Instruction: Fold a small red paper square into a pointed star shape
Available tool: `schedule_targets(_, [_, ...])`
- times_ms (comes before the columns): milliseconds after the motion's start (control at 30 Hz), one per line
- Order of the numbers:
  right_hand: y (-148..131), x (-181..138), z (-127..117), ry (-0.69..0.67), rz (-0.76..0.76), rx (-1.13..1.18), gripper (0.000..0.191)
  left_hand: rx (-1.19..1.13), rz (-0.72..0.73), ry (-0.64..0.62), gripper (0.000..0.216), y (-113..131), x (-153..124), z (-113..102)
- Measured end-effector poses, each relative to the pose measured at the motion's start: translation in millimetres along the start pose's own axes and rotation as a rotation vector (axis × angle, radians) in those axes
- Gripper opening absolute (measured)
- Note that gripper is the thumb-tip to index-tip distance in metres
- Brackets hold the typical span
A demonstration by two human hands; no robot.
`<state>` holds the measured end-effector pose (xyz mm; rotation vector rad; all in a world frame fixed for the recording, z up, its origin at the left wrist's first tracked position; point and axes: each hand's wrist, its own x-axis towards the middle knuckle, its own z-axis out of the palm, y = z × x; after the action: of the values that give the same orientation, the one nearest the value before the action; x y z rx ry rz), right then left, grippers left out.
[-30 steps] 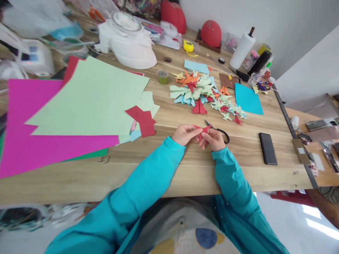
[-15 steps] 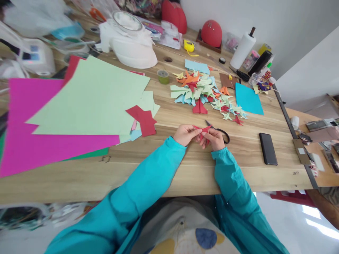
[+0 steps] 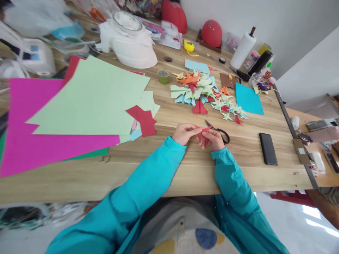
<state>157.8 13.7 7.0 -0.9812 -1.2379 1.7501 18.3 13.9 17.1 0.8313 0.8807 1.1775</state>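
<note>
My left hand and my right hand meet just above the wooden table, and both pinch a small folded piece of red paper between their fingertips. Black-handled scissors lie on the table right behind my right hand. Further back sits a heap of folded paper shapes in green, blue, orange and red.
Large sheets of pink paper and pale green paper cover the left side, with red paper scraps at their edge. A black phone lies to the right, a blue sheet behind it. Clutter lines the far edge, including a paper towel roll.
My fingers shifted slightly on the red paper; the hands stay in the same place. Nothing else on the table moved.
</note>
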Motion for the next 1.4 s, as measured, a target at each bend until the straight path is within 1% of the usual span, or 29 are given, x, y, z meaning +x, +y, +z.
schedule_targets(133, [-1.3,-0.1,1.7,-0.039,-0.043,-0.011,0.023,0.052,-0.012,-0.022,0.024,1.0,-0.2,-1.7])
schedule_targets(267, [-4.3,-0.3,1.3,-0.070,-0.040,-0.039,0.026,0.070,-0.030,-0.033,0.023,-0.6,1.0,-3.3])
schedule_targets(333, [-3.8,0.3,0.4,-0.052,-0.038,-0.037,0.025,0.060,-0.027,-0.033,0.024,-1.6,1.2,-2.7])
schedule_targets(433, [-1.8,1.3,-0.6,-0.019,-0.038,-0.019,0.024,0.058,0.007,0.000,0.024,-1.8,0.7,-0.2])
schedule_targets(567, [-1.5,1.3,1.0,-0.012,-0.050,-0.017,0.024,0.101,0.022,0.035,0.025,0.6,-0.4,1.4])
schedule_targets(733, [-4.8,0.0,4.8,0.013,-0.055,-0.058,0.026,0.155,0.052,0.008,0.026,3.7,-1.1,-0.5])
schedule_targets(833, [-5.7,0.0,4.8,0.047,-0.055,-0.030,0.025,0.170,0.050,-0.031,0.026,3.5,-0.7,-0.8])
schedule_targets(933, [-5.9,0.3,3.5,0.078,-0.059,0.014,0.022,0.127,0.023,-0.069,0.026,2.1,0.4,-0.7])
schedule_targets(1000, [-6.4,0.3,3.2,0.091,-0.058,0.019,0.021,0.053,-0.018,-0.075,0.027,1.3,1.3,-0.8])
schedule_targets(1133, [-8.1,-0.5,5.0,0.109,-0.054,-0.030,0.022,-0.074,-0.087,-0.032,0.033,1.0,2.1,-0.7])
schedule_targets(1267, [-7.9,-1.2,7.0,0.084,-0.052,-0.068,0.023,0.054,-0.025,0.033,0.030,1.4,0.8,0.2])
schedule_targets(1400, [-4.8,-0.6,5.8,0.078,-0.034,-0.051,0.023,0.140,0.014,0.029,0.028,2.6,-0.8,1.1])
